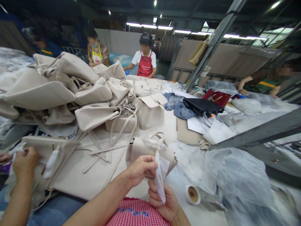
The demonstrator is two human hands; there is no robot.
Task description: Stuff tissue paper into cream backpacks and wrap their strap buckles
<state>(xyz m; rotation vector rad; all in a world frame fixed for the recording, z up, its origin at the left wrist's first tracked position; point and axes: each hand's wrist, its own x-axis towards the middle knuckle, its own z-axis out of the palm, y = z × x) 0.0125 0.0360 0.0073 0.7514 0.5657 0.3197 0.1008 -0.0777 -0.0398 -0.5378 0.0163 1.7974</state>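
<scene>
A small beige handbag (141, 147) rests on the table right in front of me. From its top hangs a thin white wrap (160, 179), like tissue or a soft sleeve; whether something is inside it I cannot tell. My left hand (142, 169) pinches the wrap's upper edge between thumb and fingers. Below it, my right hand (162, 197) is closed around the lower part, with its fingers curled behind the wrap. Another flap beige handbag (151, 111) stands upright just beyond, with loose straps (122, 125) lying to its left.
Beige handbags (39, 89) are heaped at the left. A co-worker's hand (25, 160) works on a bag beside me. Clear plastic bags (235, 175) and a tape roll (193, 194) lie at right. A slanted metal post (216, 40) rises behind; other people stand around the table.
</scene>
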